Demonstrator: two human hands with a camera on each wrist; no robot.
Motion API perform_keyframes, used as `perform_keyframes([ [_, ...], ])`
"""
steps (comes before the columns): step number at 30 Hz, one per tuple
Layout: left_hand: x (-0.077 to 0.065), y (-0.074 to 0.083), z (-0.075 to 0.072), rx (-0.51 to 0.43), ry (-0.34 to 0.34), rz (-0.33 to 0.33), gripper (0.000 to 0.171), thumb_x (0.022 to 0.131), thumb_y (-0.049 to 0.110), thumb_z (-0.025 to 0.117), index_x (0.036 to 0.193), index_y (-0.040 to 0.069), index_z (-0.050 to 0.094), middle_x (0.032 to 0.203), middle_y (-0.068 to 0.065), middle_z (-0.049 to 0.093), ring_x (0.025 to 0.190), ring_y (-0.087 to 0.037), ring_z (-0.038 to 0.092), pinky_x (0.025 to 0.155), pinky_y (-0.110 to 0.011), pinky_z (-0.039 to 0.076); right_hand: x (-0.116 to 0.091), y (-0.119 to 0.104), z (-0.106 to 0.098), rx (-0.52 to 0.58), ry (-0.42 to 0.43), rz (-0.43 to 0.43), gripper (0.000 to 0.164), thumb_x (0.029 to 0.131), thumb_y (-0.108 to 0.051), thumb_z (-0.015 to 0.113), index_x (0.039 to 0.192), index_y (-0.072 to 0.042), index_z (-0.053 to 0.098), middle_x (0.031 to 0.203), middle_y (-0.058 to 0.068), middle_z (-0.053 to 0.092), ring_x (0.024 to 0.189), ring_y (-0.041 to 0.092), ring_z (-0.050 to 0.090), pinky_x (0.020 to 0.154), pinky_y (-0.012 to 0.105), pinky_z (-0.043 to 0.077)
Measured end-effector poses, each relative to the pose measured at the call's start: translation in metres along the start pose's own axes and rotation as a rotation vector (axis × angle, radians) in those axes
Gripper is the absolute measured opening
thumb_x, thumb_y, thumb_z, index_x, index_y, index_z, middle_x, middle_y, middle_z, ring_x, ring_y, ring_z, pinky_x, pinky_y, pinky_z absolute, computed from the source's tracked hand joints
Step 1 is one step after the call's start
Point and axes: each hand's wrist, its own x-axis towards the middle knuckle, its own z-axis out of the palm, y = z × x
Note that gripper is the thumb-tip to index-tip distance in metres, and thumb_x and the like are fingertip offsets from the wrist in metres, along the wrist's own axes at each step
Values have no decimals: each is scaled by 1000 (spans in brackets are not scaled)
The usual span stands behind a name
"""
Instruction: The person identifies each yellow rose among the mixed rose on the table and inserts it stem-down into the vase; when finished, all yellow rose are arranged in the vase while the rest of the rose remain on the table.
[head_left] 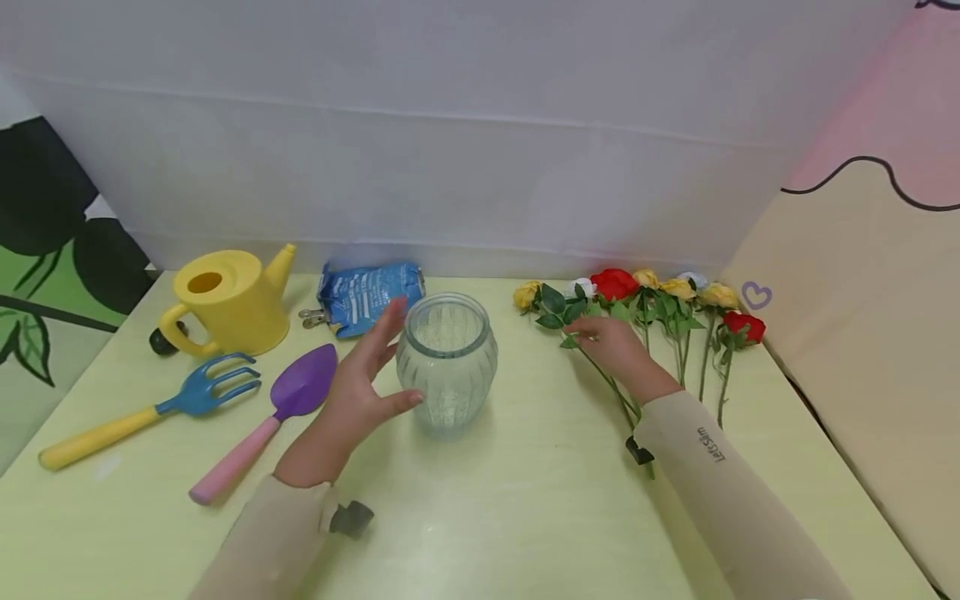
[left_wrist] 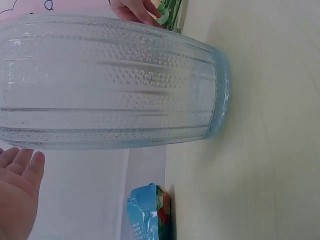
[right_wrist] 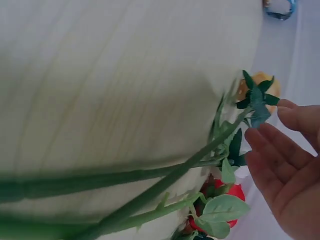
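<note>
A ribbed clear glass vase (head_left: pixel 447 375) stands upright in the middle of the table. My left hand (head_left: pixel 363 383) is at its left side, thumb and fingers spread; in the left wrist view the fingertips (left_wrist: pixel 35 162) are close by the glass. To the right, my right hand (head_left: pixel 611 346) reaches to the leaves of a yellow rose (head_left: pixel 527 295), whose green stem (right_wrist: pixel 165 182) crosses other stems. In the right wrist view the thumb and fingers are apart, with the leaves (right_wrist: pixel 259 115) at their tips. Beside it are red roses (head_left: pixel 615 284) and more yellow ones.
At the left stand a yellow watering can (head_left: pixel 232 304), a blue hand fork (head_left: pixel 198 396) with a yellow handle and a purple trowel (head_left: pixel 303 383) with a pink handle. A blue bag (head_left: pixel 371 296) and a metal clip (head_left: pixel 312 317) lie near the white backdrop (head_left: pixel 450 183).
</note>
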Motion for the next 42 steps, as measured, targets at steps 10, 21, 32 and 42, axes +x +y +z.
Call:
perform_keyframes([
  [10, 0, -1, 2, 70, 20, -218, 90, 68, 7, 82, 144, 13, 33, 146, -3, 34, 134, -18, 28, 103, -40, 34, 18, 4, 12, -169, -17, 32, 18, 88, -6, 59, 102, -6, 71, 108, 14, 65, 102, 31, 58, 82, 41, 49],
  [21, 1, 1, -2, 230, 19, -312, 85, 62, 18, 87, 137, 13, 46, 134, -5, 50, 125, -22, 43, 98, -45, 39, 22, 1, 8, -82, -142, 140, 24, 86, -1, 56, 107, -3, 69, 111, 15, 64, 109, 34, 53, 90, 44, 45],
  [32, -5, -5, -4, 337, -46, -363, 90, 55, 34, 89, 134, 17, 50, 129, 1, 55, 120, -21, 49, 95, -43, 42, 16, -14, -12, 96, 13, 101, 22, 89, -9, 61, 109, -4, 68, 109, 14, 64, 99, 29, 57, 78, 39, 50],
  [42, -5, -4, -4, 344, -34, -335, 89, 54, 33, 89, 133, 15, 52, 127, 0, 57, 117, -21, 51, 94, -43, 43, 7, -78, -56, 673, 368, -9, 29, 85, -18, 68, 111, -7, 68, 100, 1, 66, 84, 16, 61, 69, 20, 49],
])
